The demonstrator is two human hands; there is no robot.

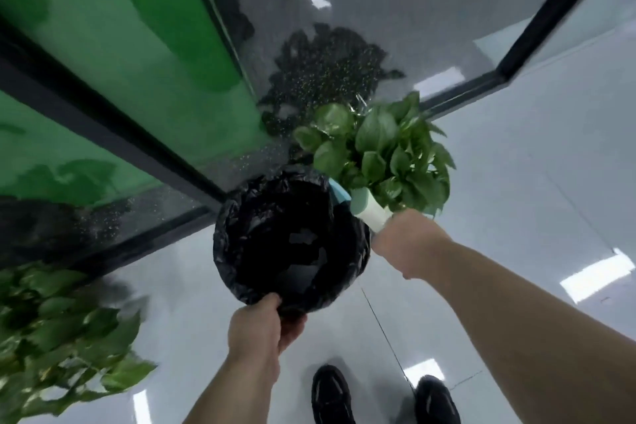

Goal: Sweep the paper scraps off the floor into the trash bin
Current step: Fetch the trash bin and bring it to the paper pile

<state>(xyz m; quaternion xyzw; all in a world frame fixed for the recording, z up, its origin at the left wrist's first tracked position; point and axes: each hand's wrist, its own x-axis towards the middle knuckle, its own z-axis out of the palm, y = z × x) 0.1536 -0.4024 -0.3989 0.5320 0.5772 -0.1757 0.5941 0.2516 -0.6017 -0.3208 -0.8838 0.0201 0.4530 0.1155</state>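
A round trash bin lined with a black plastic bag stands on the pale floor in front of me. My left hand grips the bin's near rim, thumb over the bag. My right hand holds a white and pale-green handle at the bin's right rim. A light blue part of that tool pokes over the far right edge of the bin. The inside of the bin is dark, and I cannot make out paper scraps in it or on the floor.
A leafy green plant stands just behind the bin on the right. Another plant fills the lower left. A glass wall with green film and black frames runs behind. My two black shoes are below.
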